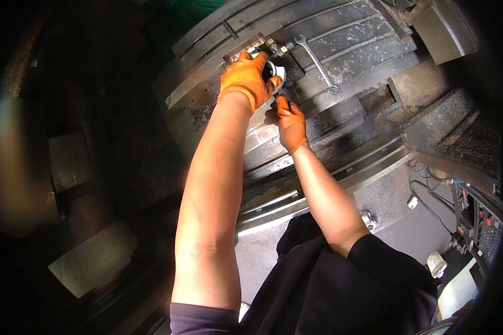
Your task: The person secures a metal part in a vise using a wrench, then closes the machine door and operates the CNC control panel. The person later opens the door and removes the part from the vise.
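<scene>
My left hand (pixel 245 81), in an orange glove, has its fingers curled round a shiny ring-shaped metal part (pixel 281 73) with a dark opening. Just below and to the right, my right hand (pixel 291 124), gloved in the same orange, is closed. Something small and dark shows at its fingertips, close beneath the ring, but its kind is hidden. Beyond the left fingers are a bolt and nuts (pixel 273 47) by a metal block. A combination wrench (pixel 317 65) lies on the slotted metal machine table (pixel 352 53) to the right, apart from both hands.
A long steel plate edge (pixel 193 84) runs along the left of the work. Machine rails (pixel 324 173) cross in front of my body. A control panel with buttons (pixel 489 229) and loose cables (pixel 430 192) stand at the right. Dark machine parts fill the left side.
</scene>
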Demonstrator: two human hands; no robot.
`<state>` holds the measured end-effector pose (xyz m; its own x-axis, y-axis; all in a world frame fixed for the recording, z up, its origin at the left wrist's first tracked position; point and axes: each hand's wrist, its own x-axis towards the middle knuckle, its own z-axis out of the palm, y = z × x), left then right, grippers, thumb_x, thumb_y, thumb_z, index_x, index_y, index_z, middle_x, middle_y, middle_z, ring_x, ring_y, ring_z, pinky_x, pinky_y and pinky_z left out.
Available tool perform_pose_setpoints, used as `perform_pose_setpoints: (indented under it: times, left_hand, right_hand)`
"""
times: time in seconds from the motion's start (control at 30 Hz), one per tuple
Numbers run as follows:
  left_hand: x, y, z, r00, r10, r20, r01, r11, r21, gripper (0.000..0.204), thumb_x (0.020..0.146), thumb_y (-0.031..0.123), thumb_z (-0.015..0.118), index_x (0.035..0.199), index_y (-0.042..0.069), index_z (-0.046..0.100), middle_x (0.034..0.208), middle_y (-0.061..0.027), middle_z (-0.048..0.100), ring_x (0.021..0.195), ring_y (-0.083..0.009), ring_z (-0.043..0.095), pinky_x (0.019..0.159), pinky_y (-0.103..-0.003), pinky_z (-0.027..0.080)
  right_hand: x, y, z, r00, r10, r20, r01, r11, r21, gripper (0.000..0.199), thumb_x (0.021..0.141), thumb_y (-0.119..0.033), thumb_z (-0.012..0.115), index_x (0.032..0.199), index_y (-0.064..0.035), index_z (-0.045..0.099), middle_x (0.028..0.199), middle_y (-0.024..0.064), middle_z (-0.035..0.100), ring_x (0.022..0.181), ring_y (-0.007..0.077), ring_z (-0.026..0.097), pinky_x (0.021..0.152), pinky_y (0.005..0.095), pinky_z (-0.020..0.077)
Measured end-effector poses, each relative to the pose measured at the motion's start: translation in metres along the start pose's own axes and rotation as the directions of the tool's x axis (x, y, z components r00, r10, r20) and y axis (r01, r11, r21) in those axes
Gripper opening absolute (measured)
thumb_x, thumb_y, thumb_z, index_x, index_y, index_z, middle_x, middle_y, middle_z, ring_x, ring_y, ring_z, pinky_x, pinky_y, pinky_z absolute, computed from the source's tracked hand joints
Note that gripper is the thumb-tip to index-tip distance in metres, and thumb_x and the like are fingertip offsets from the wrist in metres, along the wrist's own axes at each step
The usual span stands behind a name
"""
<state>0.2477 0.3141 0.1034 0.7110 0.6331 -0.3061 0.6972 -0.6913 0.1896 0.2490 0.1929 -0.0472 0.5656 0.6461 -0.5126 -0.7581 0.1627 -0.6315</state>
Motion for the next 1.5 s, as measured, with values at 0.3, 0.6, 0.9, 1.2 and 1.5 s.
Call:
perform_pose_setpoints:
  times: [0.3, 0.6, 0.9, 1.2, 1.5]
  left_hand:
    - [-0.001, 0.000, 0.000, 1.000, -0.001, 0.002, 0.001, 1.000, -0.013, 0.064, 0.081, 0.036, 0.074, 0.139, 0.018, 0.052, 0.138, -0.0197, 0.047, 0.122, -0.0390, 0.054, 0.102, -0.044, 0.045]
    - [0.002, -0.002, 0.004, 1.000, 0.004, -0.014, -0.004, 1.000, -0.006, 0.065, 0.082, 0.037, 0.074, 0.139, 0.018, 0.052, 0.138, -0.0203, 0.047, 0.122, -0.0396, 0.053, 0.102, -0.044, 0.045]
    - [0.003, -0.004, 0.005, 1.000, 0.017, -0.018, -0.017, 1.000, -0.005, 0.064, 0.082, 0.038, 0.073, 0.139, 0.019, 0.051, 0.135, -0.0206, 0.048, 0.120, -0.0400, 0.054, 0.101, -0.045, 0.046]
    - [0.003, -0.006, 0.007, 0.998, 0.047, -0.036, -0.048, 0.999, -0.005, 0.064, 0.081, 0.036, 0.074, 0.139, 0.018, 0.052, 0.134, -0.0220, 0.049, 0.118, -0.0397, 0.056, 0.099, -0.044, 0.047]
    - [0.003, -0.006, 0.008, 0.997, 0.051, -0.060, -0.051, 0.999, -0.005, 0.063, 0.081, 0.036, 0.075, 0.137, 0.017, 0.053, 0.135, -0.0214, 0.049, 0.118, -0.0396, 0.056, 0.100, -0.044, 0.047]
  right_hand:
    - [0.005, -0.007, -0.012, 0.834, 0.453, 0.316, -0.552, 0.691, 0.467, 0.047, 0.093, -0.052, 0.058, 0.097, -0.0054, 0.060, 0.078, 0.0063, 0.059, 0.064, 0.0173, 0.055, 0.079, 0.0371, 0.0522]
    - [0.004, 0.008, 0.013, 0.964, 0.244, 0.109, -0.267, 0.872, 0.410, 0.035, 0.096, -0.044, 0.056, 0.078, -0.0150, 0.049, 0.065, -0.0017, 0.043, 0.053, 0.0087, 0.035, 0.051, 0.0231, 0.0386]
    - [-0.009, -0.004, 0.007, 0.915, -0.392, -0.092, 0.183, 0.609, -0.772, 0.043, 0.091, -0.039, 0.067, 0.110, -0.0013, 0.060, 0.089, 0.0141, 0.065, 0.079, 0.0239, 0.062, 0.075, 0.0363, 0.0496]
    - [-0.016, -0.009, 0.004, 0.884, -0.468, -0.012, 0.326, 0.634, -0.702, 0.032, 0.090, -0.029, 0.070, 0.106, -0.0023, 0.062, 0.085, 0.0081, 0.066, 0.075, 0.0175, 0.060, 0.072, 0.0335, 0.0497]
    - [-0.001, -0.002, -0.017, 0.973, -0.211, 0.098, 0.233, 0.878, -0.418, 0.038, 0.098, -0.039, 0.057, 0.100, -0.0017, 0.063, 0.077, 0.0033, 0.064, 0.061, 0.0103, 0.055, 0.063, 0.0250, 0.0477]
